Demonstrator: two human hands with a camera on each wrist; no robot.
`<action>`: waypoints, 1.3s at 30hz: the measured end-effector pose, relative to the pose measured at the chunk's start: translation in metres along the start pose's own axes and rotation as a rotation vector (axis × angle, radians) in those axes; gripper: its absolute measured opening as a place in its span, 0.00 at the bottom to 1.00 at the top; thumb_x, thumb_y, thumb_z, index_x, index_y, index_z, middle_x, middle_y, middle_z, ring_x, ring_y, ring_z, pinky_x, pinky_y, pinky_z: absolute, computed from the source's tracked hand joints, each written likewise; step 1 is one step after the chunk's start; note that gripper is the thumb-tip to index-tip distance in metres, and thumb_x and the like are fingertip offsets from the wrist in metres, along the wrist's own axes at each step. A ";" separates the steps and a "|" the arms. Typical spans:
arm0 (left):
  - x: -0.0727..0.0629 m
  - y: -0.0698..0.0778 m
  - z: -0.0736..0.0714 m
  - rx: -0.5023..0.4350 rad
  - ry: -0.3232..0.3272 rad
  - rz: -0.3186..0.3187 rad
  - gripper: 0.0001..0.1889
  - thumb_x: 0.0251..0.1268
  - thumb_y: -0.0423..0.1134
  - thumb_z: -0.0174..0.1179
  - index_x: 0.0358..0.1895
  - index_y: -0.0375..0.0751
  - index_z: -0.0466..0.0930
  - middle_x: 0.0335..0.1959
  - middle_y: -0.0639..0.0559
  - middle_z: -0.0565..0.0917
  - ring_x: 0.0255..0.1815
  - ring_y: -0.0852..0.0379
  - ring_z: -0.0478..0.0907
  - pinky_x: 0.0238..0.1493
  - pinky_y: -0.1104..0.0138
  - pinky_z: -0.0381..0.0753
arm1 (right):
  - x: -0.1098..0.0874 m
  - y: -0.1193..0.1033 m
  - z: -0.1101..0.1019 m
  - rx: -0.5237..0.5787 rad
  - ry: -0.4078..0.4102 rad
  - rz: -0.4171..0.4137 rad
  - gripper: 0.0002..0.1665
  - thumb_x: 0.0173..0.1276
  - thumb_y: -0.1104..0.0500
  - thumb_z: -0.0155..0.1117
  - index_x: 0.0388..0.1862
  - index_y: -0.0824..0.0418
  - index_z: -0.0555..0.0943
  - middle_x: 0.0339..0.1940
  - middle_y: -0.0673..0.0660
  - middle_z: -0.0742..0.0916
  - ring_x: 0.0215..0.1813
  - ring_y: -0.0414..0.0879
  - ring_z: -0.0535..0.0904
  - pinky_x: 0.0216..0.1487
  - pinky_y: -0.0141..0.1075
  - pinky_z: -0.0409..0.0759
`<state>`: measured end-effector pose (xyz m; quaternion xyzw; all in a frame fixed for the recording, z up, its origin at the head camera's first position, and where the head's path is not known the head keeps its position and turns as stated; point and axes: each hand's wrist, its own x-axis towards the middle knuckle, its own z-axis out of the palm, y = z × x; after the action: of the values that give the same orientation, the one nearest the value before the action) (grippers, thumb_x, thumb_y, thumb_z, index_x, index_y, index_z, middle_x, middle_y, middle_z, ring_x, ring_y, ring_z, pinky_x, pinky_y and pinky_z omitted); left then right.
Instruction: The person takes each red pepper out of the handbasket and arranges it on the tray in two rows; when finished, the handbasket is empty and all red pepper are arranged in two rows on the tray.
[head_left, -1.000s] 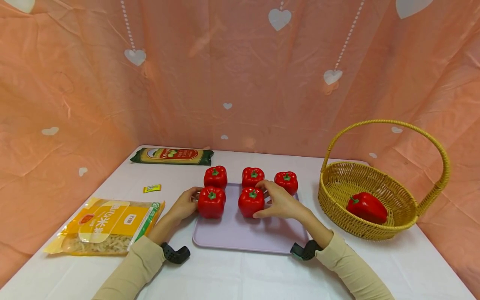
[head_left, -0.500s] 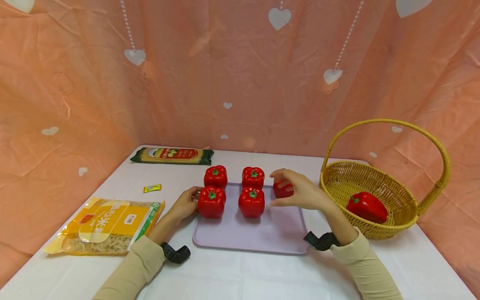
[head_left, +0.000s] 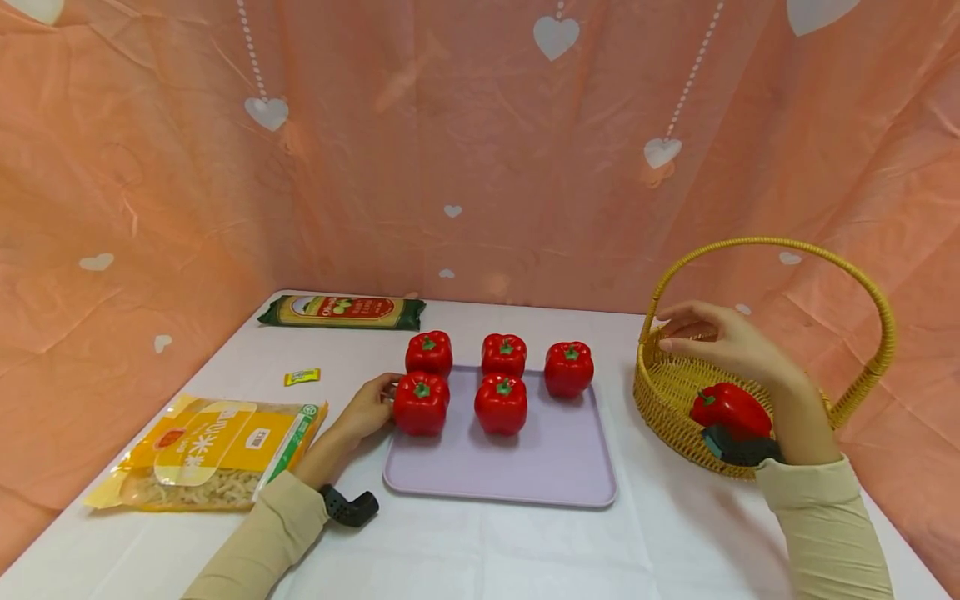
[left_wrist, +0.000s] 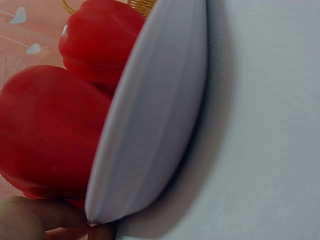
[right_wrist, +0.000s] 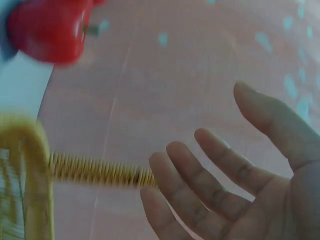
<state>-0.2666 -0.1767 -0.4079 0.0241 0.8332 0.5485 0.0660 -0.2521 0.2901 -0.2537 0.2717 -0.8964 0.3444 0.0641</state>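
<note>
My left hand is at the left edge of the pale purple tray, beside the front-left red bell pepper. In the left wrist view its fingers pinch the tray's rim. Several red bell peppers stand on the tray, including a front-middle pepper and a back-right pepper. My right hand is above the yellow wicker basket, under its handle, with nothing in it. The right wrist view shows its fingers spread and relaxed. Another red pepper lies in the basket, partly behind the wrist.
On the left lie a yellow bag of dried food and a small yellow packet. A long green and gold package lies at the back. The basket's tall handle arches over its right side. A pink curtain hangs behind.
My right hand has left the front-middle pepper, passed the back-right one and moved right to above the basket, carrying nothing. My left hand has stayed at the tray's edge.
</note>
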 end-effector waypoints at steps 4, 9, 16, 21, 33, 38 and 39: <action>0.000 0.000 0.000 0.003 -0.001 0.003 0.27 0.54 0.20 0.46 0.62 0.30 0.65 0.47 0.38 0.70 0.42 0.48 0.68 0.36 0.67 0.75 | -0.009 0.020 -0.020 0.011 0.001 0.039 0.21 0.63 0.62 0.62 0.55 0.65 0.73 0.42 0.52 0.84 0.43 0.38 0.80 0.42 0.23 0.75; 0.000 -0.001 0.000 0.009 0.001 0.013 0.27 0.54 0.20 0.46 0.61 0.29 0.65 0.46 0.38 0.71 0.41 0.48 0.68 0.35 0.67 0.75 | -0.019 0.044 -0.039 -0.024 -0.079 0.096 0.20 0.65 0.61 0.60 0.55 0.66 0.72 0.44 0.46 0.82 0.46 0.34 0.77 0.43 0.24 0.75; 0.000 -0.001 0.000 0.011 0.000 0.010 0.28 0.53 0.20 0.46 0.61 0.29 0.64 0.46 0.38 0.70 0.41 0.48 0.68 0.34 0.67 0.75 | -0.030 0.075 -0.052 -0.009 -0.169 0.198 0.22 0.67 0.60 0.58 0.57 0.68 0.70 0.45 0.48 0.82 0.43 0.35 0.79 0.39 0.31 0.79; 0.000 -0.001 -0.001 0.011 0.006 0.003 0.27 0.53 0.20 0.46 0.62 0.30 0.64 0.46 0.38 0.71 0.41 0.49 0.68 0.34 0.67 0.74 | -0.033 0.090 -0.052 0.061 -0.165 0.258 0.24 0.68 0.60 0.56 0.59 0.70 0.66 0.45 0.41 0.80 0.43 0.33 0.79 0.39 0.33 0.79; 0.002 -0.002 -0.001 0.007 0.010 0.012 0.27 0.54 0.21 0.48 0.62 0.29 0.64 0.46 0.38 0.70 0.39 0.50 0.68 0.33 0.66 0.74 | -0.039 0.117 -0.044 0.178 -0.362 0.403 0.35 0.69 0.57 0.54 0.67 0.74 0.56 0.62 0.68 0.70 0.49 0.28 0.73 0.48 0.36 0.76; 0.000 0.000 0.000 0.005 0.003 0.020 0.27 0.55 0.21 0.48 0.62 0.28 0.63 0.45 0.38 0.71 0.37 0.51 0.69 0.32 0.66 0.75 | -0.041 0.123 -0.040 0.282 -0.449 0.484 0.32 0.69 0.55 0.54 0.68 0.63 0.58 0.66 0.73 0.63 0.54 0.41 0.73 0.50 0.41 0.75; -0.001 0.000 0.000 0.005 0.001 0.024 0.27 0.55 0.21 0.48 0.62 0.28 0.63 0.45 0.38 0.71 0.37 0.51 0.69 0.32 0.66 0.75 | -0.041 0.124 -0.039 0.309 -0.465 0.497 0.30 0.69 0.55 0.53 0.67 0.60 0.60 0.64 0.72 0.65 0.54 0.43 0.73 0.50 0.42 0.74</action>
<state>-0.2661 -0.1771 -0.4077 0.0340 0.8342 0.5472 0.0591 -0.2860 0.4104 -0.3090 0.1230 -0.8632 0.4095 -0.2685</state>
